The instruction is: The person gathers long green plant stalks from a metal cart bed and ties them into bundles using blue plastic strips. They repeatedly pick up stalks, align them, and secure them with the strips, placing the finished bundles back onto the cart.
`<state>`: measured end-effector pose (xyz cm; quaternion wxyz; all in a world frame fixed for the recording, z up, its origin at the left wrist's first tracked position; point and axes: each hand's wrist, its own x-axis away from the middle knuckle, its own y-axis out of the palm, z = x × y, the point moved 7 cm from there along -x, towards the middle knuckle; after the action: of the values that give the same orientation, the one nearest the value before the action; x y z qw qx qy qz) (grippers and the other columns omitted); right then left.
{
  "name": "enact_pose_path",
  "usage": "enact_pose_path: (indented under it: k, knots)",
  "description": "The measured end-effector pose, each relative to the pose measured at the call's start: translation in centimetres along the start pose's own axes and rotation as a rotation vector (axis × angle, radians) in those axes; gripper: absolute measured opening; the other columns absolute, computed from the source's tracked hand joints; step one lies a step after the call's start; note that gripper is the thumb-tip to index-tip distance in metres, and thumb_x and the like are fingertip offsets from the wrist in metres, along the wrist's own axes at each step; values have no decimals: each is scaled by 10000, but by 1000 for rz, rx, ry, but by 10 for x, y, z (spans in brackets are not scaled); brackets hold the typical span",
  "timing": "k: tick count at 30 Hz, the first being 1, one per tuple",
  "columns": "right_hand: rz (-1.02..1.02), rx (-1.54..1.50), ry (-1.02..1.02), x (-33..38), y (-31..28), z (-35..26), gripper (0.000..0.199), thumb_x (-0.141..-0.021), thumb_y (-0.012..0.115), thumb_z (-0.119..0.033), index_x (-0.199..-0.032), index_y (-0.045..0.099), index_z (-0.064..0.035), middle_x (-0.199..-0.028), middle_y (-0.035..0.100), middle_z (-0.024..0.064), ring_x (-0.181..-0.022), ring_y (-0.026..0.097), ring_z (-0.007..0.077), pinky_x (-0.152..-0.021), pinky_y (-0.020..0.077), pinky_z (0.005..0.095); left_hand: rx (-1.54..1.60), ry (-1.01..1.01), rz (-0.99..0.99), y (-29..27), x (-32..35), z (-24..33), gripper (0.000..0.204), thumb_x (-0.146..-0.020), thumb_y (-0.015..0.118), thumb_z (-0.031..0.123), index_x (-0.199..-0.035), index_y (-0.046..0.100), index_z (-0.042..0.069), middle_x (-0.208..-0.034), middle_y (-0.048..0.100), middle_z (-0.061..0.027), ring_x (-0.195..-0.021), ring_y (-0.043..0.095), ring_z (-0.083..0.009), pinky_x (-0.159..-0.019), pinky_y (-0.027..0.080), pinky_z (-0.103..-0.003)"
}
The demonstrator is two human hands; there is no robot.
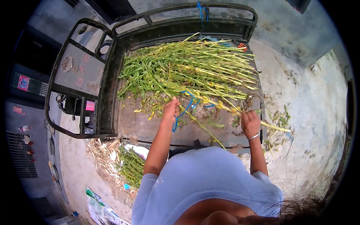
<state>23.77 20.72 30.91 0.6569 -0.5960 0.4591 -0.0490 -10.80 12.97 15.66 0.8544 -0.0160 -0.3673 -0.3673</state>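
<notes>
A heap of cut green and yellow leafy stalks lies across the cart bed, leafy tops left and bare ends right. At the heap's near edge, my left hand is closed around a blue cord, whose loose loops trail over the stalks; part of its grip is hidden. Beside its fingers, a single green stalk slants toward the bed's near edge. My right hand is closed on a yellow-podded stalk, near its bare lower end. That end sticks out past the bed's right edge.
The cart's metal bed has a dark rail at the back and a frame at left. Red-handled scissors lie at the far right of the heap. Dry husks and more green stalks lie on the ground at lower left.
</notes>
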Motion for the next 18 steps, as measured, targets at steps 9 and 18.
enact_pose_path:
  k: [9,18]
  knots:
    - [14,69,26,21,-21,3,170,-650,591,-54,-820,584,-67,-709,530,44,-727,538,221,-554,432,340,-264,36,-53,49,-38,-18,190,-827,545,174,-726,555,14,-607,517,-27,-400,332,-53,-341,207,-212]
    - [-80,-128,155,53,30,36,141,-686,618,-68,-823,587,-54,-695,548,67,-706,540,242,-565,437,354,747,-230,-308,41,-28,11,49,-807,485,84,-798,487,37,-639,467,-15,-421,366,-59,-345,276,-195]
